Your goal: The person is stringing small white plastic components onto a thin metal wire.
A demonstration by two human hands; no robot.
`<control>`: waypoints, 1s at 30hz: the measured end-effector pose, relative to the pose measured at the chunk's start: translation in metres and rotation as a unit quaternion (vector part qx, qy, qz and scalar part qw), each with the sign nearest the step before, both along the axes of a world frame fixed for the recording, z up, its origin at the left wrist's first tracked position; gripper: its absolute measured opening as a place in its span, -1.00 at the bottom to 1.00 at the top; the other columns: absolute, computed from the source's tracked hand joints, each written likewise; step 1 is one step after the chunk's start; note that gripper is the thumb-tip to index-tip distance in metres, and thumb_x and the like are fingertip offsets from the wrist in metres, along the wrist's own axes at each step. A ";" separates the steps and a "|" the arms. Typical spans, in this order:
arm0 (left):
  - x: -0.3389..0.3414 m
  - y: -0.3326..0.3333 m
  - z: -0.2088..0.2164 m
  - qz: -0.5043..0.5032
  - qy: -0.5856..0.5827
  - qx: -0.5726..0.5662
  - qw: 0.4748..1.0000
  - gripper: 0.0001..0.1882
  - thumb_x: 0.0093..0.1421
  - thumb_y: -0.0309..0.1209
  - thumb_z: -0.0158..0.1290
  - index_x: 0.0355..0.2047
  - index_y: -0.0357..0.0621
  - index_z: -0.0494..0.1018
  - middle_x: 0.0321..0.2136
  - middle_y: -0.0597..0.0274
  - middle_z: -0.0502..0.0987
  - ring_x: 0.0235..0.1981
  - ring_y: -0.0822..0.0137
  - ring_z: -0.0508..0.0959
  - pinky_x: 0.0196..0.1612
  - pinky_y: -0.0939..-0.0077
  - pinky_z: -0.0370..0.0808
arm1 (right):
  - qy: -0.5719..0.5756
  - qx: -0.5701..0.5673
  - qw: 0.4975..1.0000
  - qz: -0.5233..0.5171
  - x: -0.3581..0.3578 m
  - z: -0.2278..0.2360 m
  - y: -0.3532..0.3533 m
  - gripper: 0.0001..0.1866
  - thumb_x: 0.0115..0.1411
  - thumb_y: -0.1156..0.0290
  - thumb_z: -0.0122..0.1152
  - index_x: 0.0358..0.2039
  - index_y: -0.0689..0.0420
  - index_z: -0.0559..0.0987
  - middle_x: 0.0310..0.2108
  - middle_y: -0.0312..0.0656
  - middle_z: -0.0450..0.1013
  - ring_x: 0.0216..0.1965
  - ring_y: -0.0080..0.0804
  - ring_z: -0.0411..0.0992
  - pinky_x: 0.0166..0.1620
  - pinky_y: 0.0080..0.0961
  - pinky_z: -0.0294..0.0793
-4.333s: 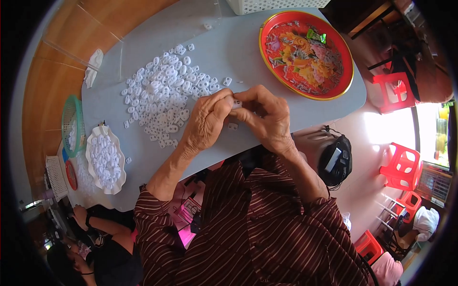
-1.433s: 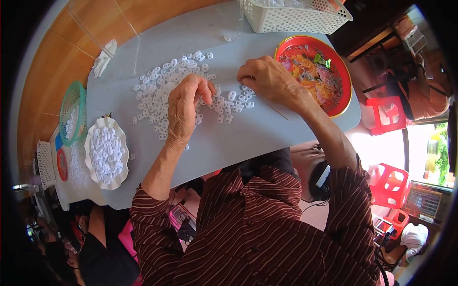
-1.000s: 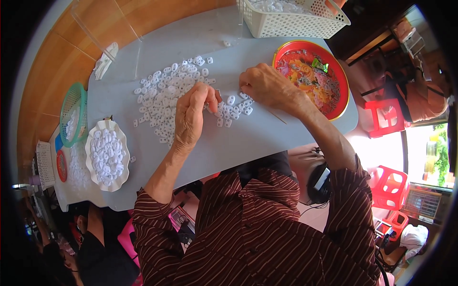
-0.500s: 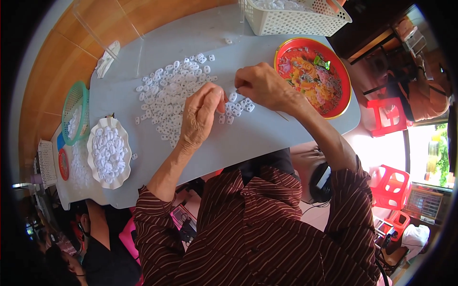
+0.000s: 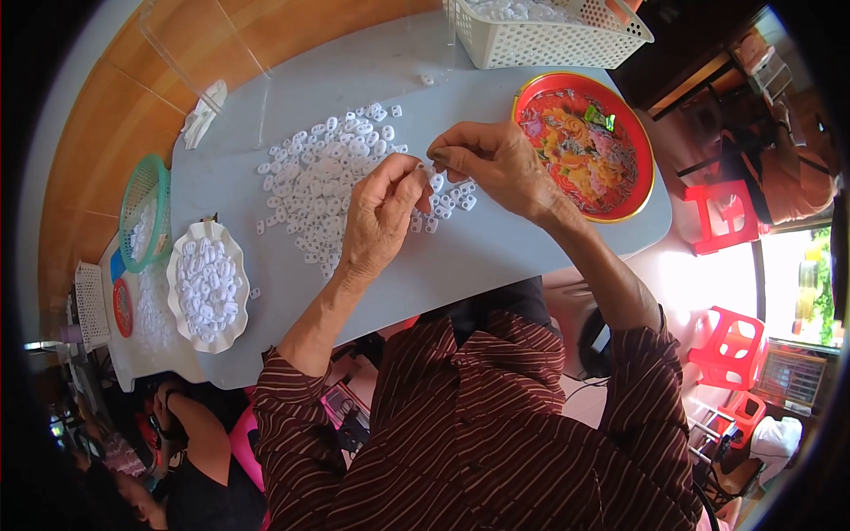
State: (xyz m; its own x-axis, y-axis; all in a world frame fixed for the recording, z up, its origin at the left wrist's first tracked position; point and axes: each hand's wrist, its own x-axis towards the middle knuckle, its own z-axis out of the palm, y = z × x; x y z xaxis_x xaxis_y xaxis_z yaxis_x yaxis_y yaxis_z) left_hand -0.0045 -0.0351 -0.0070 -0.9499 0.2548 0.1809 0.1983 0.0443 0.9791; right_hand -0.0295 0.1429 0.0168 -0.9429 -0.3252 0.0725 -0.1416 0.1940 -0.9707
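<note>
"So, what's furthest left?"

"A green mesh basket (image 5: 131, 234), then a white fluted dish (image 5: 221, 343) heaped with white pieces. Next comes a loose pile of two-holed white beads (image 5: 323, 181), spread on the grey table (image 5: 478, 239)."

"How would those beads handle?"

"Light and stiff, I'd judge, probably smooth plastic: slippery rather than fragile. Best pinched by the rim, with the holes left clear."

"And the hands?"

"The left hand (image 5: 382, 212), over the pile's right edge, is curled with thumb and forefinger pinched, seemingly on a small pale piece (image 5: 422, 166). The right hand (image 5: 500, 164) meets it there, thumb and forefinger almost together, other fingers folded. I can't tell whether it grips anything."

"What else is hard to make out?"

"Whether that pale piece is a bead: the fingertips cover most of it. A few beads below the right hand are partly hidden too. Further right, the frame cuts off a white perforated basket (image 5: 549, 51), and the slivers in the red gold-rimmed tray (image 5: 642, 159) are too small to identify."
</note>
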 end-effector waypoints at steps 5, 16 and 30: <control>0.003 0.007 0.011 0.014 -0.010 -0.042 0.999 -0.83 0.23 -0.40 -0.09 -0.40 -0.28 0.38 -0.59 0.33 0.42 -0.56 0.55 0.40 -0.46 0.64 0.35 | 0.053 0.053 0.997 0.001 0.011 0.008 0.003 -0.90 0.08 0.52 0.18 -0.38 0.27 0.57 -0.57 -0.31 0.47 -0.52 -0.72 0.35 -0.43 -0.72 0.38; 0.005 0.015 0.008 0.017 -0.049 -0.034 0.998 -0.83 0.21 -0.42 -0.04 -0.36 -0.29 0.45 -0.57 0.34 0.45 -0.51 0.55 0.40 -0.35 0.67 0.34 | 0.131 0.069 0.986 -0.076 0.019 -0.002 0.007 -0.91 0.03 0.51 0.15 -0.47 0.25 0.56 -0.63 -0.15 0.48 -0.63 -0.48 0.42 -0.51 -0.54 0.38; 0.011 0.021 -0.009 -0.051 -0.088 0.067 0.992 -0.86 0.20 -0.44 -0.08 -0.39 -0.25 0.43 -0.59 0.27 0.40 -0.47 0.49 0.39 -0.39 0.67 0.25 | 0.217 0.401 0.888 -0.065 -0.005 -0.007 0.154 -0.88 0.01 0.51 0.12 -0.42 0.23 0.56 -0.45 -0.07 0.49 -0.41 -0.18 0.48 -0.28 -0.32 0.44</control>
State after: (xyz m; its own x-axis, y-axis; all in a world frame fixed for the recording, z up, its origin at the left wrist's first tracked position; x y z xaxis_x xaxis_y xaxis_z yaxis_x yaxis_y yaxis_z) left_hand 0.0066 -0.0143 -0.0164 -0.9402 0.3366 0.0528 0.0198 -0.1007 0.9947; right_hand -0.0347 0.2971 0.0100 -0.9161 -0.3272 0.2319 -0.3943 0.8403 -0.3721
